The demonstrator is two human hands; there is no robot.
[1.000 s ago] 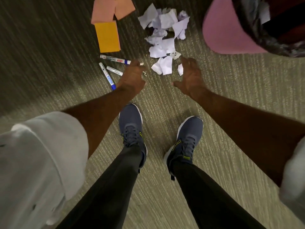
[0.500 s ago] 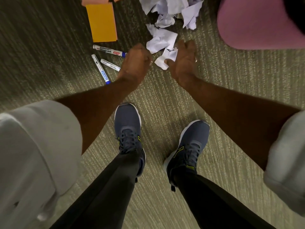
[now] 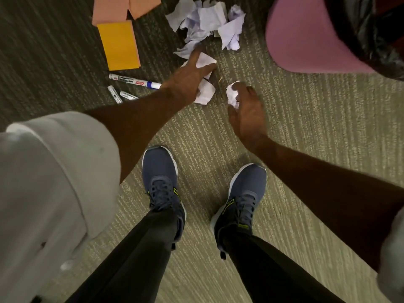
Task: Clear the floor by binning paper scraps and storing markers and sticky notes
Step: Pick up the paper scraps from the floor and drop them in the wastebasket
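Torn white paper scraps [image 3: 207, 25] lie in a heap on the carpet at the top centre. My left hand [image 3: 188, 77] reaches into the near edge of the heap, fingers spread over two scraps [image 3: 205, 92]. My right hand [image 3: 247, 108] holds a crumpled white scrap [image 3: 232, 95] in its fingers, just right of the left hand. An orange sticky-note pad [image 3: 119, 45] and pink sticky notes [image 3: 111, 9] lie at the upper left. A whiteboard marker [image 3: 133, 80] and two smaller markers [image 3: 121, 96] lie below the pad, partly hidden by my left forearm.
A pink bin [image 3: 306, 36] with a black liner [image 3: 367, 40] stands at the upper right. My two blue shoes [image 3: 160, 184] stand on the ribbed green carpet below my hands. A white sleeve [image 3: 43, 182] fills the lower left.
My right hand has closed on a crumpled scrap and drawn back toward me. My left hand has opened and stretched forward onto the scraps. The view has tilted, showing more of the heap and bin.
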